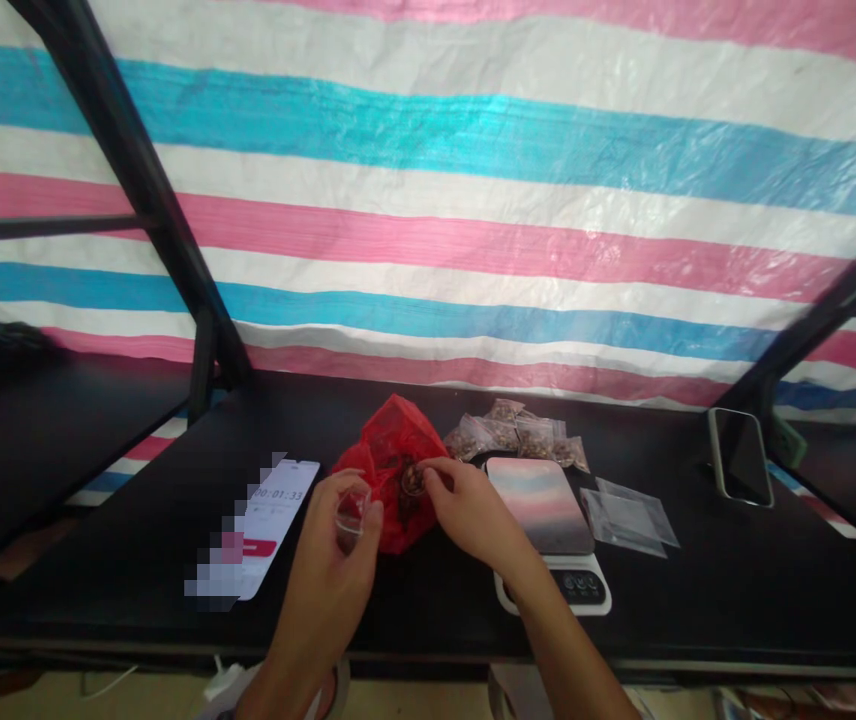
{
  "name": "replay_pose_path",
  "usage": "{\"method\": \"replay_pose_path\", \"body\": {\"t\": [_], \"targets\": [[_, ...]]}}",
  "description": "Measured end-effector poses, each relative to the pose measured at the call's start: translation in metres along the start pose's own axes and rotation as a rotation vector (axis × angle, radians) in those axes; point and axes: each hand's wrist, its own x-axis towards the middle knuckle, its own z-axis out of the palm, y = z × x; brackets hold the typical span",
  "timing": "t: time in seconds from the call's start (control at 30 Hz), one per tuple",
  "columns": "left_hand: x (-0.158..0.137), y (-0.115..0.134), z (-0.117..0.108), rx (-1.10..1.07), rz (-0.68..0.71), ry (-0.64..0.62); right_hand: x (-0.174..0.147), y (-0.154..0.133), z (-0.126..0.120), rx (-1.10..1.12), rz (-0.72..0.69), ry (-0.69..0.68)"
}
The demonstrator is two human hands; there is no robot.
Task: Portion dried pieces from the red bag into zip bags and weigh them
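A crumpled red plastic bag (pixel 398 425) stands open on the black table, with dark brown bits inside. My left hand (pixel 342 520) is at its left side, thumb and fingers curled around a small clear plastic bag (pixel 353 508). At the red bag's mouth, my right hand (pixel 465 500) has its fingertips pinched together beside a small round-rimmed object (pixel 412 478) among the dark bits. What exactly sits in that pinch is too small to make out. Right of the red bag is a kitchen scale (pixel 540 505) with a shiny metal plate; my right forearm passes over its front left corner.
Several filled clear packets (pixel 514 432) lie behind the scale. Flat clear bags (pixel 630 517) are to its right. A phone (pixel 270 530) showing a timer lies at left; another phone (pixel 741 457) leans against a black frame post at right. A striped sheet (pixel 473 230) hangs behind.
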Motion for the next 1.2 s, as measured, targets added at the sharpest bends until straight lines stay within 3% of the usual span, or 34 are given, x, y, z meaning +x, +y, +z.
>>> {"method": "replay_pose_path", "body": {"t": [0.13, 0.2, 0.27, 0.37, 0.47, 0.6, 0.83, 1.0, 1.2], "targets": [[-0.012, 0.007, 0.002, 0.381, 0.199, 0.130, -0.001, 0.004, 0.000, -0.017, 0.040, -0.022], [-0.015, 0.016, 0.002, 0.342, 0.238, 0.194, -0.001, 0.005, -0.001, -0.016, 0.036, -0.022], [-0.016, 0.025, 0.002, 0.128, 0.226, 0.192, -0.001, 0.007, -0.003, 0.022, 0.017, -0.020], [-0.017, 0.033, 0.004, -0.183, 0.121, 0.108, 0.000, 0.009, -0.008, 0.147, -0.004, -0.012], [-0.018, 0.032, 0.009, -0.291, 0.023, -0.056, 0.001, 0.010, -0.014, 0.298, 0.001, -0.007], [-0.014, 0.026, 0.018, -0.322, -0.082, -0.242, -0.004, 0.007, -0.023, 0.447, 0.018, -0.006], [0.000, 0.014, 0.036, -0.214, -0.069, -0.276, -0.016, -0.004, -0.044, 0.511, -0.014, 0.088], [-0.001, 0.015, 0.047, -0.137, -0.067, -0.261, -0.024, -0.012, -0.052, 0.385, -0.057, 0.171], [0.001, 0.020, 0.055, -0.172, -0.058, -0.198, -0.032, -0.026, -0.044, 0.076, -0.245, 0.284]]}}
